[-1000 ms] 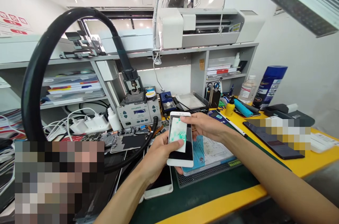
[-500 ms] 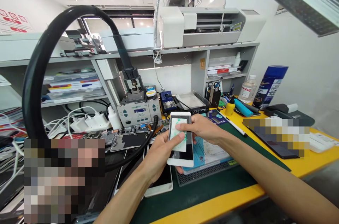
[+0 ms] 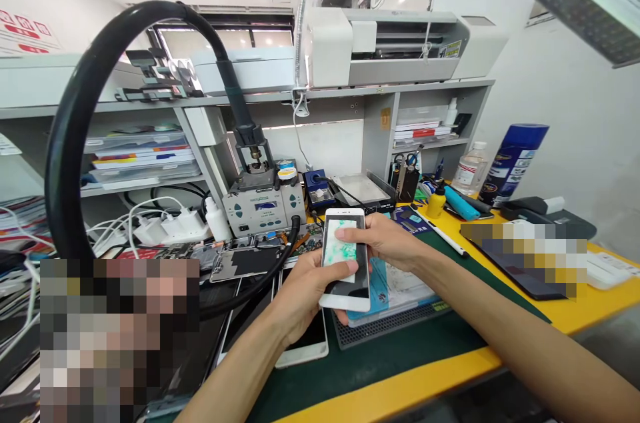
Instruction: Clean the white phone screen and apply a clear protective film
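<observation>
A white smartphone (image 3: 361,296) is held upright above the mat, screen toward me. A small white rectangular sheet with green blotches (image 3: 342,248) lies on its dark screen; whether it is paper or film I cannot tell. My left hand (image 3: 307,286) is closed around the phone's left side, fingers behind it, its thumb on the screen at the sheet's right edge. My right hand (image 3: 387,239) grips the upper right edge, with its thumb pressed on the sheet's upper part. Beneath the phone is a stack of clear plastic cases with a blue label (image 3: 379,289).
Two other phones, one with a white frame (image 3: 303,356), lie by my left wrist. A hot-air station (image 3: 265,209) with a black hose (image 3: 55,163) stands behind. A green mat (image 3: 400,356) covers the yellow table (image 3: 390,396). Bottles and a blue spray can (image 3: 513,163) stand at right.
My left thumb has slid right and down across the sheet, uncovering more green. The phone sits slightly further right in view and still rests in both hands.
</observation>
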### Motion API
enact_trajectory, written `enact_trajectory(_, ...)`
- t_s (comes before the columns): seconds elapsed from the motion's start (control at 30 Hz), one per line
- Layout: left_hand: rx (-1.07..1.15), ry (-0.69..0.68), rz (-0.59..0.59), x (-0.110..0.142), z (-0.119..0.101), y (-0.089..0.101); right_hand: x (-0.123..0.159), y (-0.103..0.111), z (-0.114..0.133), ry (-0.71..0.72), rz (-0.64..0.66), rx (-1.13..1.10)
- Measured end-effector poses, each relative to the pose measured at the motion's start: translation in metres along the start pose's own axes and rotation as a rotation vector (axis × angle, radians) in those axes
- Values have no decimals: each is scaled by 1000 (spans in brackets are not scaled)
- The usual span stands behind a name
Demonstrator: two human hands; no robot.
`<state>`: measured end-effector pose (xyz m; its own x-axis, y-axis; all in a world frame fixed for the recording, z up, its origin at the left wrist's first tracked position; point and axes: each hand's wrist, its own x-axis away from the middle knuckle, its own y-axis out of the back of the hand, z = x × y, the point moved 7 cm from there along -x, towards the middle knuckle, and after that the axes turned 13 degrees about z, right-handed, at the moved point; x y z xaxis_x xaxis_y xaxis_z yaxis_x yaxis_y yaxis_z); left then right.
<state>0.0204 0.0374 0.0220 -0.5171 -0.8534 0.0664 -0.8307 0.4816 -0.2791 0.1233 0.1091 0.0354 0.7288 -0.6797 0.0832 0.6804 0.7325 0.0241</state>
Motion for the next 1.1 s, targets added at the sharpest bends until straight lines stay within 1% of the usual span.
enact_trajectory(0.07, 18, 9, 21, 0, 1, 0, 0, 0, 0, 6, 0, -24)
enact_trajectory(0.17, 10, 3, -3, 1, 0, 2, 1, -4, 2, -1, 19, -68)
enact_trajectory(0.33, 17, -26, -23, 2, -3, 3, 6, -17, 11, 33, 173, -71)
enact_trajectory(0.43, 24, -34, -34, 2, -2, 6, 7, -18, 13, 51, 211, -59)
enact_trajectory(0.63, 3, -36, -52, 0, 0, 8, 6, -16, 12, 45, 203, -53)
enact_trajectory(0.73, 12, -34, -43, 1, -2, 7, 7, -16, 13, 40, 198, -53)
enact_trajectory(0.9, 94, -24, 4, 1, -4, 5, 8, -13, 13, 40, 202, -60)
enact_trajectory(1.1, 158, -4, 111, 2, -3, 1, 7, -10, 11, 7, 187, -109)
